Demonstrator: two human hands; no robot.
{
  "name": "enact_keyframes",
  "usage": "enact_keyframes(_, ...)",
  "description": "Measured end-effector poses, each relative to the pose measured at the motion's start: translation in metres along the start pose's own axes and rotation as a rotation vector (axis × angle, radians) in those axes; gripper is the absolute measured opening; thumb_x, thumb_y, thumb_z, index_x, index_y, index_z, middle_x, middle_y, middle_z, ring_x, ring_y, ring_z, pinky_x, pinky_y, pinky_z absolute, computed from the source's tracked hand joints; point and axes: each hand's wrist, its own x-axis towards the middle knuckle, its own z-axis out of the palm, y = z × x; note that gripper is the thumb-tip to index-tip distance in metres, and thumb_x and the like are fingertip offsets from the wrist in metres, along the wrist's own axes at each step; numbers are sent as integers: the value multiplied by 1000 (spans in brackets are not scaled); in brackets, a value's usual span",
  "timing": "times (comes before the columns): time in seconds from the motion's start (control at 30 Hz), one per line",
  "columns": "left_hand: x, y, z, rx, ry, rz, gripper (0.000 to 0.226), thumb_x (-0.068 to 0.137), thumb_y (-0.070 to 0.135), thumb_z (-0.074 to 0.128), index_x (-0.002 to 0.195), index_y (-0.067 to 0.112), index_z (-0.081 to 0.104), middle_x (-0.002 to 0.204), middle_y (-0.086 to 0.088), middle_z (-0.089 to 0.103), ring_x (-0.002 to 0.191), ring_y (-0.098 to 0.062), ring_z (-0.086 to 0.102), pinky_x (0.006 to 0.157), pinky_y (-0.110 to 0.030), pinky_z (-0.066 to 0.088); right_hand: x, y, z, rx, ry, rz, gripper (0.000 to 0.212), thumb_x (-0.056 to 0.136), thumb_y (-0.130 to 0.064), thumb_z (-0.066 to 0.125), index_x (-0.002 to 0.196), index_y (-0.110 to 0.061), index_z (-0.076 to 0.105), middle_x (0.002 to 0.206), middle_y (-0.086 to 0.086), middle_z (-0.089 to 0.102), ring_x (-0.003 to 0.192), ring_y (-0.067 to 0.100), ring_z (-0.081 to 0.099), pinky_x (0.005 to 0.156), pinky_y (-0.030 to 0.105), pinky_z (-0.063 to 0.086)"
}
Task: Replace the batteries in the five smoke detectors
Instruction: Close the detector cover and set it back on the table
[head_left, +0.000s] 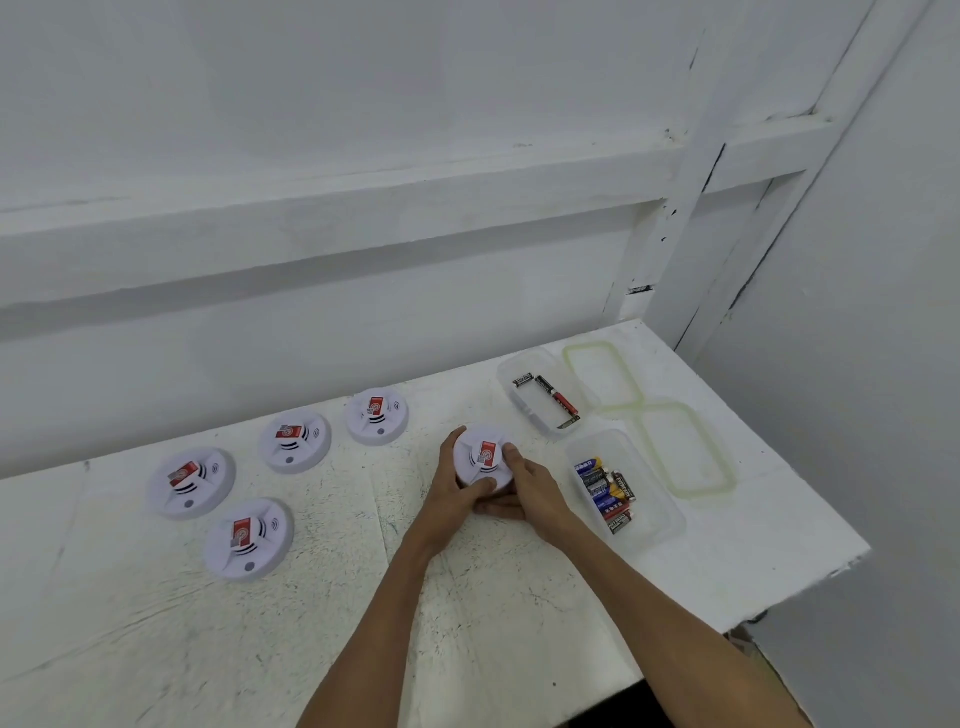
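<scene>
A round white smoke detector (483, 457) with a red label is held just above the white table (363, 597), between both hands. My left hand (457, 493) grips its left rim, thumb on the near edge. My right hand (530, 493) grips the right rim, one finger on its top. Several more white detectors lie face up to the left: one (377, 415) at the back, one (295, 440) beside it, one (191, 483) further left, one (248, 539) nearest me. A clear tub (660, 519) on the right holds several batteries (608, 493).
A second clear tub (511, 387) behind the first holds three batteries (558, 400). Two clear lids with green seals, one (602, 374) at the back and one (685, 452) nearer, lie right of the tubs. The table's right edge (810, 587) drops off near a white wall.
</scene>
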Motion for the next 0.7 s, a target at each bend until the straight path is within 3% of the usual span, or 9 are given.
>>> enact_keyframes(0.13, -1, 0, 0, 2, 3, 2, 73, 95, 6, 72, 150, 31, 31, 146, 15, 50, 131, 3, 53, 100, -18, 50, 1, 0, -1, 15, -14, 7, 63, 89, -72, 51, 118, -21, 72, 108, 12, 76, 92, 35, 75, 88, 51, 59)
enact_keyframes(0.33, 0, -2, 2, 4, 8, 0, 74, 95, 8, 74, 150, 31, 31, 145, 17, 49, 132, 2, 52, 101, -16, 49, 2, 4, -1, 26, -5, -1, 69, 83, -78, 53, 118, -22, 72, 109, 10, 76, 95, 32, 75, 87, 50, 59)
enact_keyframes(0.6, 1, -3, -1, -11, -13, -20, 87, 87, 23, 79, 157, 27, 28, 150, 11, 50, 135, -5, 53, 104, -23, 52, -4, 0, -1, 41, -24, -14, 62, 93, -67, 49, 122, -17, 70, 109, 12, 75, 93, 34, 75, 87, 50, 59)
enact_keyframes(0.7, 2, -4, -1, 0, -18, -23, 83, 91, 16, 78, 156, 28, 28, 148, 12, 49, 134, -2, 52, 101, -21, 52, -7, -2, -2, 41, -21, -18, 58, 96, -63, 48, 121, -16, 70, 109, 13, 75, 93, 35, 75, 88, 52, 59)
